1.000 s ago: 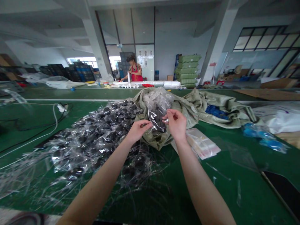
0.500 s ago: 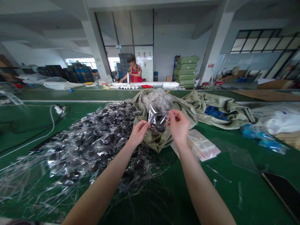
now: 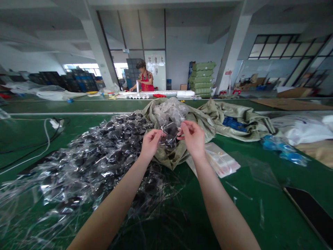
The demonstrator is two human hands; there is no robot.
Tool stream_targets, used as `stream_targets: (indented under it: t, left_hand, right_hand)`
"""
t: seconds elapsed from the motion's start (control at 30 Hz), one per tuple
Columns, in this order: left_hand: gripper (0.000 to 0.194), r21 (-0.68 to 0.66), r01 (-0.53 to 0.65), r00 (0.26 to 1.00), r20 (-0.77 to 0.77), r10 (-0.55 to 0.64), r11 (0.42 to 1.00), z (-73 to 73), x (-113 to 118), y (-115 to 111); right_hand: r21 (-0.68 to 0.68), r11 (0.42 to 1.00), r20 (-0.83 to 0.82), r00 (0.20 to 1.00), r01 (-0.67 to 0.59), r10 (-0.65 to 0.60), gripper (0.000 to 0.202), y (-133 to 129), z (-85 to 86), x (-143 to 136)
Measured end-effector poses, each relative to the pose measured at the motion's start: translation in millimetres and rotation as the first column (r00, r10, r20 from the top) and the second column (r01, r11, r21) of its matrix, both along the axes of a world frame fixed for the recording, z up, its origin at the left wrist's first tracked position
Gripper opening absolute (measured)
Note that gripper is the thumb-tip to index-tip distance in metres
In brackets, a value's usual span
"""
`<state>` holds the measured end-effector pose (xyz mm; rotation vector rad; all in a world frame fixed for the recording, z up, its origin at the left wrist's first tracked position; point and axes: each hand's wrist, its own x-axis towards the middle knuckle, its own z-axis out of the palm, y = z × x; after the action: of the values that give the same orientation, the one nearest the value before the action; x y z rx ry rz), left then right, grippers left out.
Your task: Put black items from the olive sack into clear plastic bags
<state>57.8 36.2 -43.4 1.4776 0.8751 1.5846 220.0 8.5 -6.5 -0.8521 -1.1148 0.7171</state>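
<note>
Between my two hands hangs a clear plastic bag with a dark item inside (image 3: 170, 132). My left hand (image 3: 151, 143) pinches its left edge, fingers closed. On the other side, my right hand (image 3: 191, 138) grips the right edge between thumb and fingers. What the dark item is, I cannot make out. Just behind the bag lies an opened olive woven sack (image 3: 171, 158) with crumpled clear plastic (image 3: 170, 110) in its mouth. To the left spreads a large heap of dark items in clear bags (image 3: 99, 149). Flat clear bags (image 3: 221, 160) lie in a stack beside my right wrist.
Loose plastic strips (image 3: 26, 205) litter the green table (image 3: 234, 222) at left. A phone (image 3: 309, 211) lies at right. A second woven sack (image 3: 249, 116) holds blue items (image 3: 234, 124). A power strip (image 3: 56, 123) sits at far left. Across the table, a person in a red apron (image 3: 147, 83) works.
My hands have drawn slightly closer together, and the bag's upper part, stretched flat before, is now gathered down around the dark item. The view has shifted a little to the right.
</note>
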Motion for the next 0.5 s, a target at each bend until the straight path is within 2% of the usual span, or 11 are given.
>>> stream_targets:
  t: [0.13, 0.27, 0.37, 0.5]
  left_hand:
    - [0.032, -0.029, -0.053, 0.983, 0.172, 0.057, 0.998, 7.6, -2.3, 4.6]
    - [0.033, -0.032, -0.053, 0.971, 0.233, 0.059, 0.998, 10.9, -4.9, 6.3]
    - [0.032, -0.035, -0.055, 0.97, 0.237, 0.061, 0.998, 9.8, -5.3, 5.8]
    - [0.029, -0.009, -0.065, 0.976, 0.206, 0.065, 0.998, 8.4, -6.1, 5.5]
  right_hand:
    - [-0.093, 0.992, 0.09, 0.991, -0.088, 0.096, 0.036, 3.0, -3.5, 0.1]
    - [-0.134, 0.978, 0.271, 0.943, -0.161, 0.192, 0.026, 3.1, -10.3, -2.6]
    - [-0.12, 0.982, 0.36, 0.916, -0.144, 0.178, 0.016, 3.9, -15.4, -5.1]
    - [-0.125, 0.988, 0.411, 0.902, -0.089, 0.133, 0.015, 5.6, -17.9, -6.9]
